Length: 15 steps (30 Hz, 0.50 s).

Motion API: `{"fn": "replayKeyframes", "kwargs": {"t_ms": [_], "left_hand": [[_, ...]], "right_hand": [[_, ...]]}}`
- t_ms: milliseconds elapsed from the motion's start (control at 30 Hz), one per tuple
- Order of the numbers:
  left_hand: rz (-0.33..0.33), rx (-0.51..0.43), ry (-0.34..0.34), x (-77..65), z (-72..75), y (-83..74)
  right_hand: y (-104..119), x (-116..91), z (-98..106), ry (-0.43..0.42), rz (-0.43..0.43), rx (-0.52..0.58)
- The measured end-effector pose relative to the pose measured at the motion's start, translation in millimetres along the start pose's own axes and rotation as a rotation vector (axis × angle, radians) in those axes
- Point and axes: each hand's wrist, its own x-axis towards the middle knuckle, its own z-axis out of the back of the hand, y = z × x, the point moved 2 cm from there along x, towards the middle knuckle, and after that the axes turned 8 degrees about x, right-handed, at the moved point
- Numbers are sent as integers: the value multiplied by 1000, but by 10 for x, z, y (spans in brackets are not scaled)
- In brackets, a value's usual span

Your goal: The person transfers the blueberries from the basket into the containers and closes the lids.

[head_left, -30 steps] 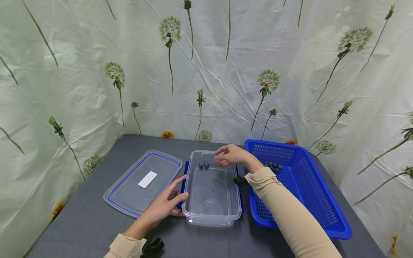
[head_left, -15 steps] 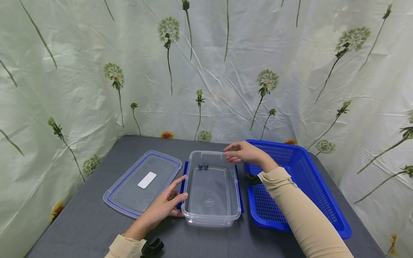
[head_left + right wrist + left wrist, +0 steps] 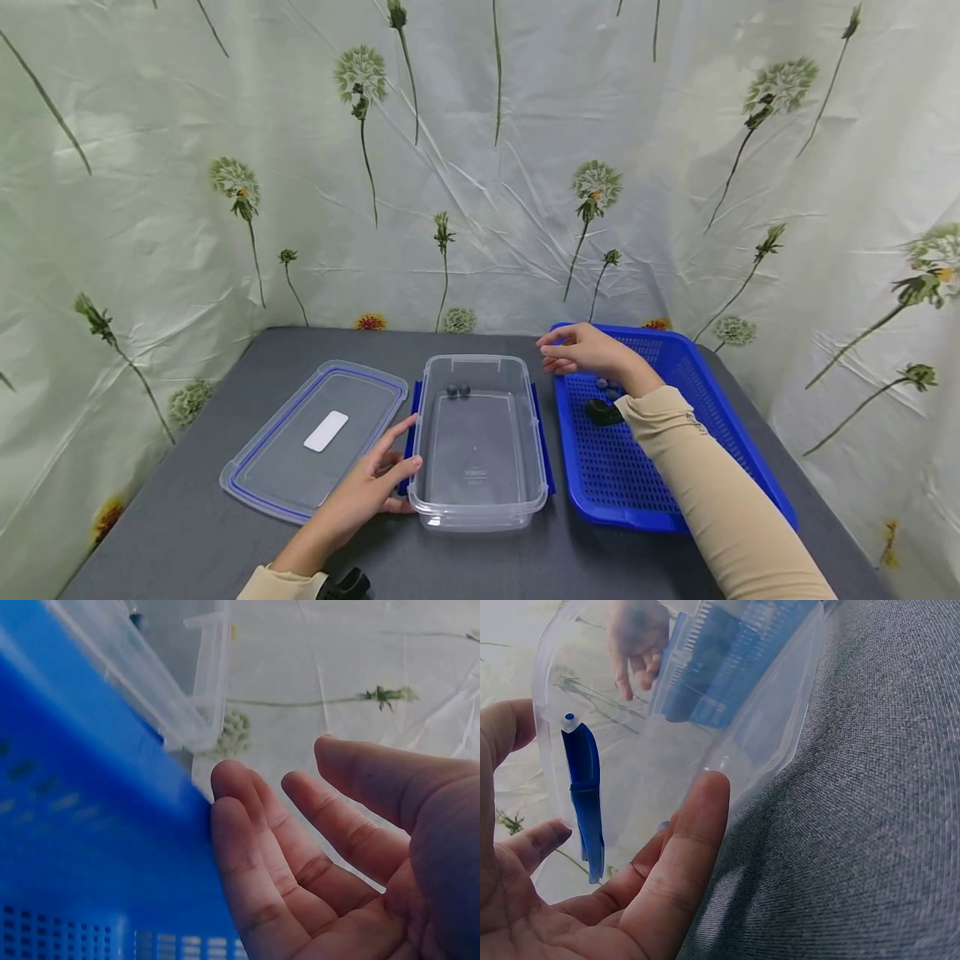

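A clear plastic food container (image 3: 480,467) stands uncovered in the middle of the table, with two blueberries (image 3: 458,390) near its far end. My left hand (image 3: 367,483) rests against the container's left side, its fingers spread around the blue side latch (image 3: 585,791). Over the far left rim of the blue basket (image 3: 750,467) hovers my right hand (image 3: 592,350), fingers loosely bent. Nothing lies between those fingers in the right wrist view. More blueberries (image 3: 602,383) sit in the basket, partly hidden by the right wrist.
The container's clear lid (image 3: 277,467) with a blue seal and a white label (image 3: 326,431) lies left of the container. Grey cloth covers the table (image 3: 187,533). A curtain (image 3: 300,125) printed with flowers hangs behind it.
My right hand has moved right, from over the container's far right part to the basket's rim. The left hand stays at the container. The head view has shifted slightly.
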Motion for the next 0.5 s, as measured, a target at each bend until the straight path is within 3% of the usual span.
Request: {"fn": "replayKeyframes", "kwargs": {"t_ms": [500], "left_hand": [[0, -4, 20, -13, 1, -10]], "right_hand": [[-318, -290, 473, -63, -86, -25]]}}
